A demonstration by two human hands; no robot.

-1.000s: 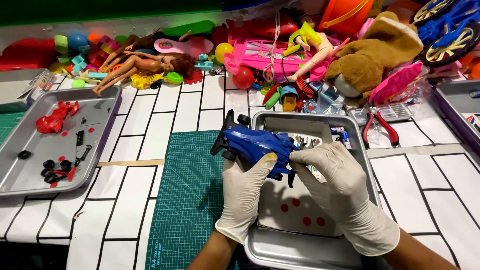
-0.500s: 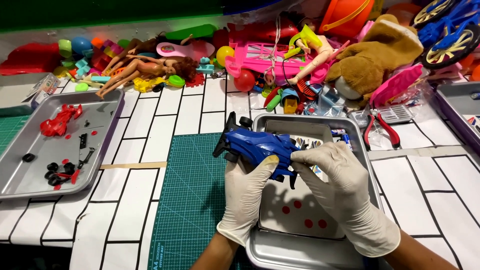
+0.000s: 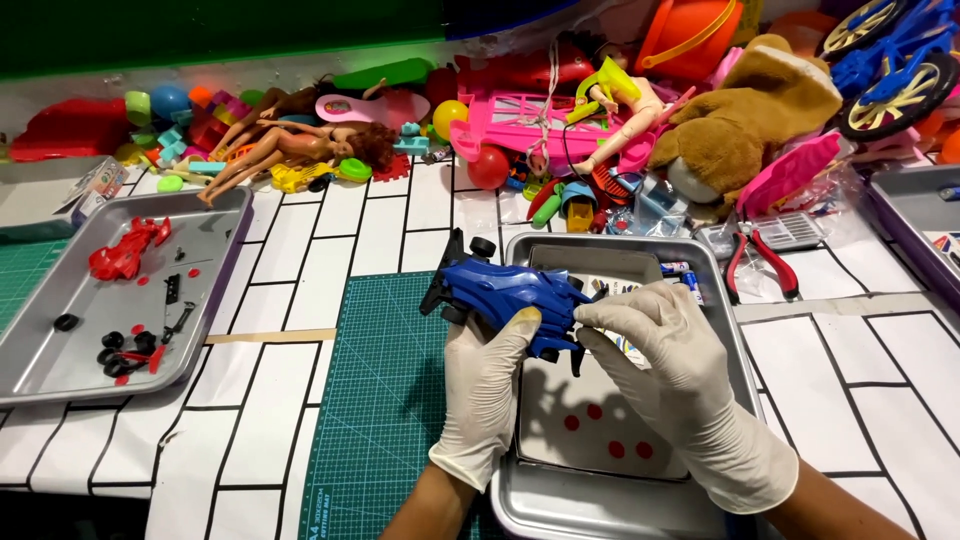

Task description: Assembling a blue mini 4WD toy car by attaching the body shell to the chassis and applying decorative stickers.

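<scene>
Both my gloved hands, left [image 3: 487, 395] and right [image 3: 668, 368], pinch the blue car [image 3: 505, 293]. It hangs over the tray [image 3: 722, 300]

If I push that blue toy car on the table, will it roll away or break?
The blue toy car looks like hard, light plastic, so probably stiff. Its black wheels suggest it may roll. Thin parts jut out, so they might snap. Both hands, left and right, grip it.
</scene>
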